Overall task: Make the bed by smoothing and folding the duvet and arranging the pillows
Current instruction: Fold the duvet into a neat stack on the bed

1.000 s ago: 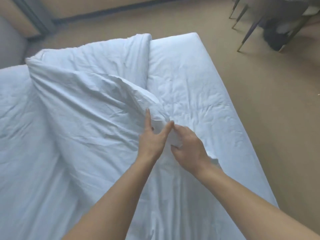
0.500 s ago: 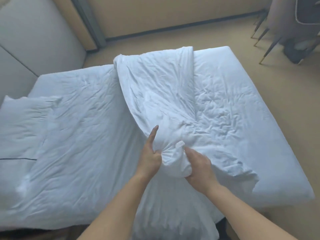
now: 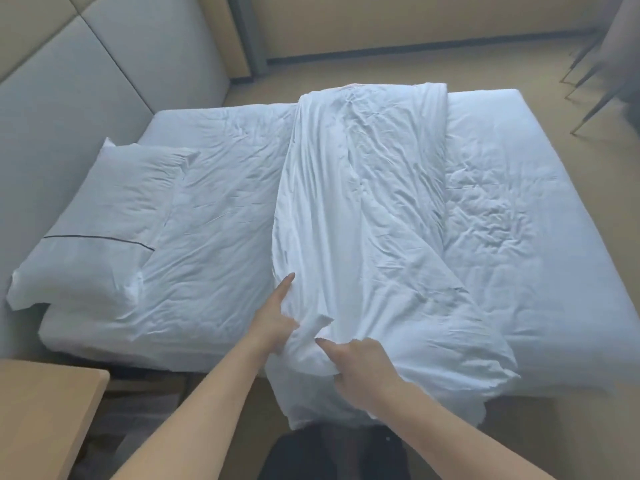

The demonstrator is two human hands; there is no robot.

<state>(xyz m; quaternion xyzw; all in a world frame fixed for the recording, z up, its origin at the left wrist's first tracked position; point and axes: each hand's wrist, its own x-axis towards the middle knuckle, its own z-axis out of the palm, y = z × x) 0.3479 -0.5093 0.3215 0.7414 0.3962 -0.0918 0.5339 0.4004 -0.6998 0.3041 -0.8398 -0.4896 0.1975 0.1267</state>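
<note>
A white duvet (image 3: 363,202) lies bunched in a long crumpled band across the middle of the bed (image 3: 540,216), its near end hanging over the bed's near edge. My left hand (image 3: 273,317) pinches the duvet's near corner, with the index finger stretched out along the fabric. My right hand (image 3: 360,362) grips the same bunched end just to the right. One white pillow (image 3: 100,230) with a dark piping line lies at the left, against the headboard.
A padded grey headboard (image 3: 69,98) runs along the left. A wooden table corner (image 3: 45,410) sits at the lower left. Chair legs (image 3: 595,77) stand on the beige floor at the upper right. Dark clothing of my legs shows at the bottom.
The view has pulled back and swung left, bringing the pillow and table into sight. Both hands have drawn the duvet's bunched end toward the near edge, and it now stretches straighter across the bed.
</note>
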